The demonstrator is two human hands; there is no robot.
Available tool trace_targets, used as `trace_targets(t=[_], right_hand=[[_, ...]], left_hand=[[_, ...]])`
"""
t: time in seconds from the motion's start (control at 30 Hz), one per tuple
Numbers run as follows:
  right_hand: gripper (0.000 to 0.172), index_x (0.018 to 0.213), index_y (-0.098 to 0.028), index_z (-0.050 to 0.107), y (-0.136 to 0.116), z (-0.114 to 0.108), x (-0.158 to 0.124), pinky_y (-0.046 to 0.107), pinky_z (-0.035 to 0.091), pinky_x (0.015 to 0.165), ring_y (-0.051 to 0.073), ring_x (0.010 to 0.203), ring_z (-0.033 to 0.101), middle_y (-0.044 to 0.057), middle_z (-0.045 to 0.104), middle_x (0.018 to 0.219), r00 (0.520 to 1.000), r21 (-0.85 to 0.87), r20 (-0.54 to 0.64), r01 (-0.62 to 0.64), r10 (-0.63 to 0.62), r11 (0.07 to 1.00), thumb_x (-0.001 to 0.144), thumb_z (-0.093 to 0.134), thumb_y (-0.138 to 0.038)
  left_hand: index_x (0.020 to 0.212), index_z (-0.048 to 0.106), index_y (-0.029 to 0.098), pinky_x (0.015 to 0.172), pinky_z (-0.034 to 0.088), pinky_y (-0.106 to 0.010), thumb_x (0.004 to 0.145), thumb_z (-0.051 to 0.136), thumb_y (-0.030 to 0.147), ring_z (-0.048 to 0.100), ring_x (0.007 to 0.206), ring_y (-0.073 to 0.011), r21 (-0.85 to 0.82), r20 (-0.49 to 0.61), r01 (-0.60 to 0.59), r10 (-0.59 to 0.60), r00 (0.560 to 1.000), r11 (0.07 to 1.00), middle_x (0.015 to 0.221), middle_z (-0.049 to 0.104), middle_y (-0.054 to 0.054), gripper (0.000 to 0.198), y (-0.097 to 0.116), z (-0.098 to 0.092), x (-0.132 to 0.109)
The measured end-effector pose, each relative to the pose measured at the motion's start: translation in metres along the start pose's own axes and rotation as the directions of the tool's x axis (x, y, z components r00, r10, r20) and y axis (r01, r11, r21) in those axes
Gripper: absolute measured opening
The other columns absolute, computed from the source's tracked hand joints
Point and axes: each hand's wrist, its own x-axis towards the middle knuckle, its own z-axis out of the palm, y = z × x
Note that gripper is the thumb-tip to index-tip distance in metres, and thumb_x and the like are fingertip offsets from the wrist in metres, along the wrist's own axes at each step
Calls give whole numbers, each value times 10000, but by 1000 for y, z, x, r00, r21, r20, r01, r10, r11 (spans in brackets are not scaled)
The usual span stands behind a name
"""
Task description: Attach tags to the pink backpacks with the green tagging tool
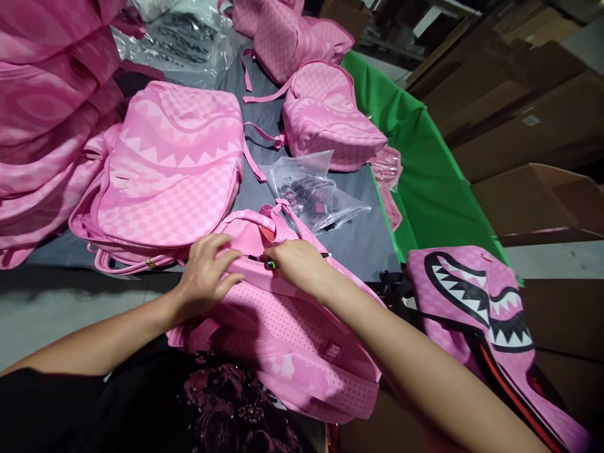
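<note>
A pink backpack lies back-side up at the table's near edge, against my body. My left hand presses on its top, fingers curled over the fabric beside a dark zipper line. My right hand is closed in a pinch at the same zipper, on a small green and dark piece that I cannot name. Both forearms reach in from below.
A flat pink shark-mouth backpack lies behind, another pink backpack farther back. A crumpled clear plastic bag sits between them. Pink bags are stacked at left. Green cloth and cardboard boxes are at right, a black-toothed pink bag lower right.
</note>
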Motion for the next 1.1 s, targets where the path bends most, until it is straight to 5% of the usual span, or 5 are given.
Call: trace_targets(t=[0.17, 0.37, 0.67, 0.93, 1.1], right_hand=[[252, 1055, -217, 778, 1, -1, 13, 275, 447, 737, 232, 946, 719, 116, 776, 972, 996, -43, 36, 88, -87, 995, 914, 579, -153], [280, 1001, -141, 765, -7, -6, 5, 318, 440, 680, 271, 893, 728, 152, 766, 937, 992, -166, 50, 126, -119, 978, 939, 498, -83], [267, 1073, -199, 724, -23, -14, 43, 247, 364, 657, 176, 894, 670, 48, 763, 995, 973, 280, -162, 206, -165, 938, 865, 590, -100], [233, 1089, -173, 721, -31, -23, 33, 276, 430, 731, 220, 949, 686, 110, 762, 1005, 954, 22, -144, 267, -262, 963, 982, 515, -193], [224, 986, -72, 748, -5, -12, -4, 360, 468, 779, 324, 961, 707, 207, 756, 964, 1000, 0, 4, 14, -14, 1000, 936, 529, -70]], left_hand=[[1572, 203, 232, 1141, 424, -531, 885, 665, 339, 452, 1362, -337, 48, -19, 219, -219, 976, 974, 1434, 465, -190, 835, -2, -6, -31], [1540, 297, 306, 1110, 485, -511, 912, 616, 328, 516, 1305, -310, -43, 24, 349, -349, 937, 936, 1374, 501, -124, 705, -7, -5, -28], [1586, 181, 395, 1097, 509, -500, 912, 611, 233, 526, 1290, -310, -45, -19, 166, -167, 986, 985, 1370, 475, -119, 815, -7, -2, -27], [1583, 223, 323, 1072, 517, -492, 917, 640, 245, 519, 1287, -299, -9, -59, 108, -109, 992, 994, 1373, 481, -136, 789, -13, 1, -29], [1551, 292, 245, 1060, 511, -461, 913, 656, 250, 526, 1265, -281, 14, -73, 103, -101, 992, 995, 1342, 498, -154, 734, -13, 4, -31]])
